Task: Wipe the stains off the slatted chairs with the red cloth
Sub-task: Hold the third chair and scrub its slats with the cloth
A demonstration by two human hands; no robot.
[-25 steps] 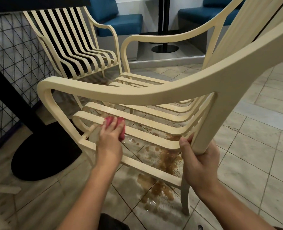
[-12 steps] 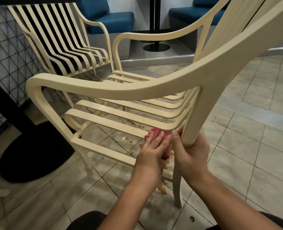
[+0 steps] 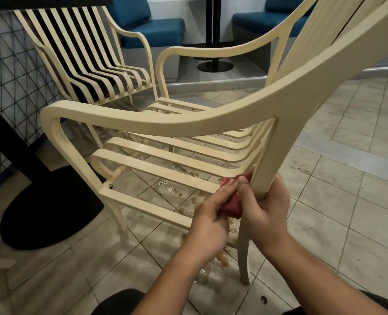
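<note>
Now our left hand holds the red cloth against a seat slat of the near slatted chair, at the slat's right end; our right hand, touching the cloth, grips the chair's upright there.

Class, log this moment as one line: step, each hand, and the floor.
step: wiping seat | left hand: holds red cloth against near slat | right hand: grips chair upright | floor: brown spill below
</note>
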